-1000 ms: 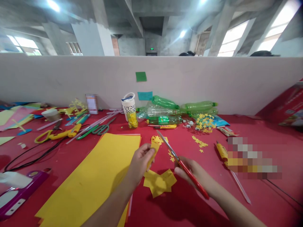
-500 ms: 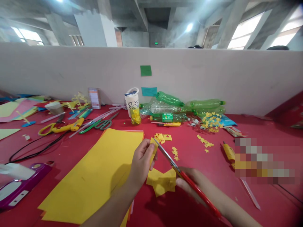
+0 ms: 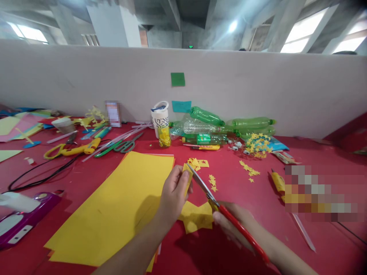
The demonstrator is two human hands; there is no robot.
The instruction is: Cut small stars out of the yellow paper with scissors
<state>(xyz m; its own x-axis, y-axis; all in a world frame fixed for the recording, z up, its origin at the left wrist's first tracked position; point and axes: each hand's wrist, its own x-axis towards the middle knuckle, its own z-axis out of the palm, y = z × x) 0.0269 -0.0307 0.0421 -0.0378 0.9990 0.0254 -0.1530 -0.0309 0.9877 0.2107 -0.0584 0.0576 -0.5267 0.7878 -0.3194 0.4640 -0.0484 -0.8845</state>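
My left hand [image 3: 176, 187] pinches a small folded piece of yellow paper [image 3: 187, 176] upright. Red-handled scissors [image 3: 210, 196] are in my right hand [image 3: 235, 221], their blades pointing up and left, with the tips at the top edge of the folded piece. Beneath my hands lies a larger yellow cut-out [image 3: 197, 217] with pointed edges. Small yellow stars [image 3: 212, 182] and yellow scraps with star-shaped holes [image 3: 203, 163] rest just beyond. A stack of yellow sheets [image 3: 114, 210] spreads to the left of my left hand.
Green plastic bottles [image 3: 212, 139] lie along the white partition [image 3: 129, 76], beside a white cup [image 3: 159, 119]. Grey scissors [image 3: 126, 145], a yellow glue gun [image 3: 83, 149] and a purple power strip [image 3: 31, 217] are left. More stars [image 3: 249, 168] lie right.
The view has tilted slightly downward. Both hands keep nearly the same pose, and the scissor blades look slightly closer together at the folded paper.
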